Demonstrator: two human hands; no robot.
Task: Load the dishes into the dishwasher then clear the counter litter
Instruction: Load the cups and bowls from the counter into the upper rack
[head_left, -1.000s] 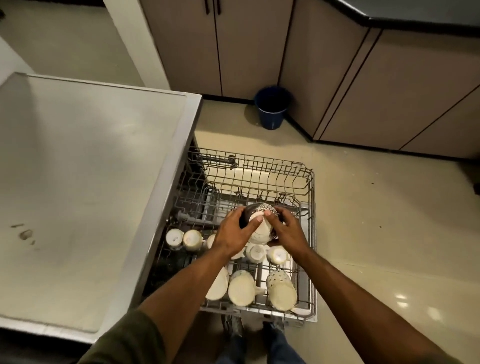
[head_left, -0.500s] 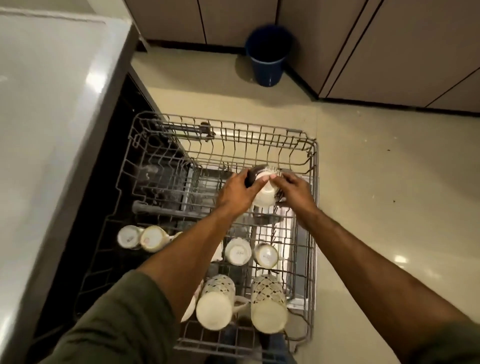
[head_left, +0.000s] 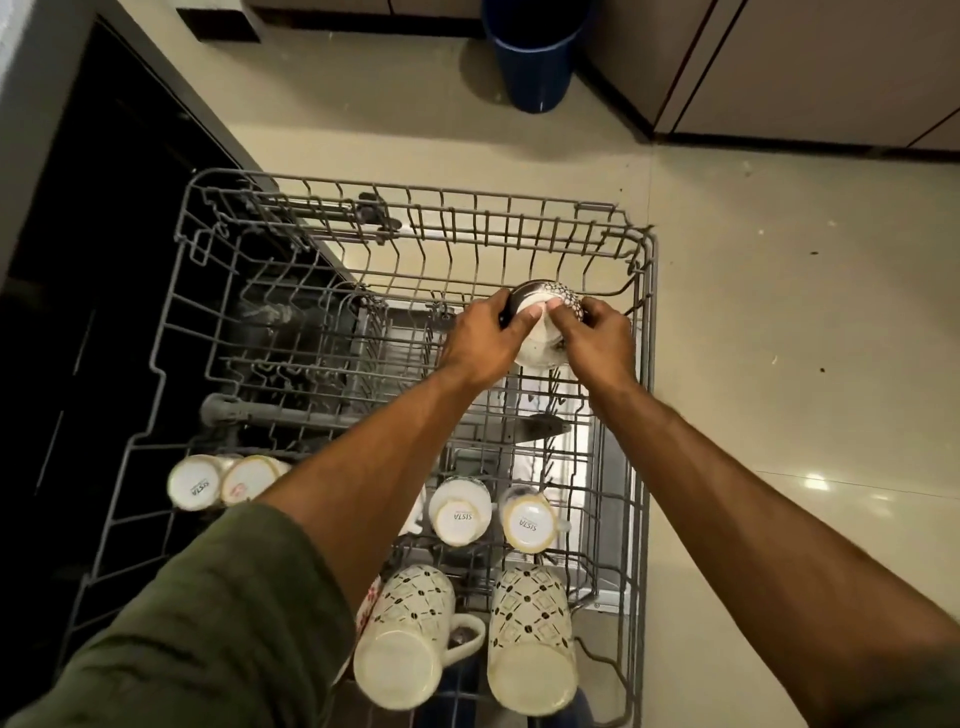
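Observation:
A grey wire dishwasher rack is pulled out over the floor. Near its far right corner, both hands hold a small patterned bowl turned upside down, its white base up. My left hand grips its left side and my right hand grips its right side, fingertips meeting on the base. Closer to me, upturned white cups and two patterned mugs sit in the rack. Two more cups lie at the left.
A blue bin stands on the floor beyond the rack, against beige cabinets. The dark dishwasher opening is at the left under the counter edge. Tiled floor lies to the right.
Both hands have carried the bowl farther out toward the rack's far right corner. The camera has tipped down and closer, so the counter has left the view.

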